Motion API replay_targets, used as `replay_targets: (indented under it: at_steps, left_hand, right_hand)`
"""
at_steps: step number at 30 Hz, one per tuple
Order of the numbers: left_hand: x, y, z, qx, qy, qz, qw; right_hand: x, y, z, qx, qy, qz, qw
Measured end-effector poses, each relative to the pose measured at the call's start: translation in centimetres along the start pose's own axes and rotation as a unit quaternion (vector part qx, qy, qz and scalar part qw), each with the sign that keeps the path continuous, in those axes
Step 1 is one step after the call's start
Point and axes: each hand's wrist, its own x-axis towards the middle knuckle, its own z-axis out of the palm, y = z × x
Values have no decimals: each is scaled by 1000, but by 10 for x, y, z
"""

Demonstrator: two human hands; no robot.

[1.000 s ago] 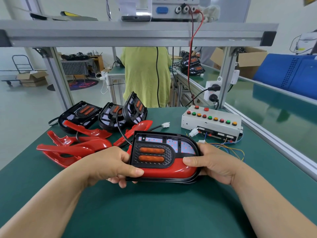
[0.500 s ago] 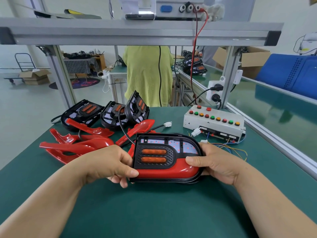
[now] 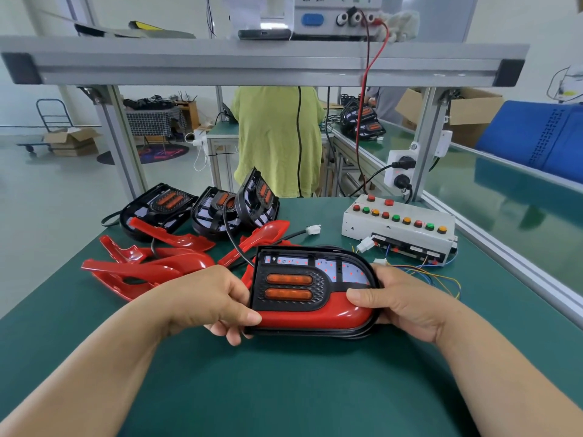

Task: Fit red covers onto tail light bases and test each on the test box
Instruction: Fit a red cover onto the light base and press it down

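- Green matting (image 3: 284, 389) covers our bench across the lower frame. An aluminium shelf rail (image 3: 252, 63) spans the top, and a person (image 3: 277, 137) in a yellow-green top stands behind it.
- At middle left we see a heap of loose red covers (image 3: 148, 269). Just behind them are three black bases (image 3: 164, 206), the rightmost propped on edge.
- Our left hand (image 3: 202, 301) grips the left end of the tail light base (image 3: 293, 287) at frame centre, thumb pressed on its near corner and fingers curled underneath.
- That base is tilted face-up toward us. A red cover (image 3: 315, 315) sits along its near edge and round its right end, below two orange lenses. We cannot tell whether it touches the matting.
- Our right hand (image 3: 400, 301) holds the rounded right end, thumb on top of the red cover and fingers wrapped behind.
- A white connector (image 3: 313, 229) lies beyond the base.
- Right of centre the test box (image 3: 397, 228) stands on the matting with rows of red, green and orange buttons. Thin coloured wires (image 3: 435, 277) trail from its front.
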Motion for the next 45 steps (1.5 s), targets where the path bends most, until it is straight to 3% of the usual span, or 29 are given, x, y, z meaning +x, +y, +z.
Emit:
replay_targets:
  at_steps: [8,11,15,20,22,28,37,45]
  left_hand:
    - [-6,-5,-17,-18,49,15,999]
    - [-1,-12,-24,-11,155,31,987]
    - [16,-21,-19,47,411,31,910]
    - [14,-35,-34,150,525,-5,838]
    - [10,-44,-46,178,521,-45,834]
    - [10,-64,-60,211,424,-132,871]
    - [13,-59,-57,237,393,-136,878]
    - [15,-56,-52,209,422,-109,875]
  right_hand:
    - [-1,-1,-1,5,-4,7,1000]
    - [-1,-1,-1,13,-4,7,1000]
    - [-1,-2,-1,17,-4,8,1000]
    - [-2,-2,1,21,-8,7,1000]
    - [-2,-2,1,12,-10,6,1000]
    - [-3,-1,1,19,-3,4,1000]
    - [-3,-2,0,21,-6,6,1000]
    - [1,0,-4,73,23,21,997]
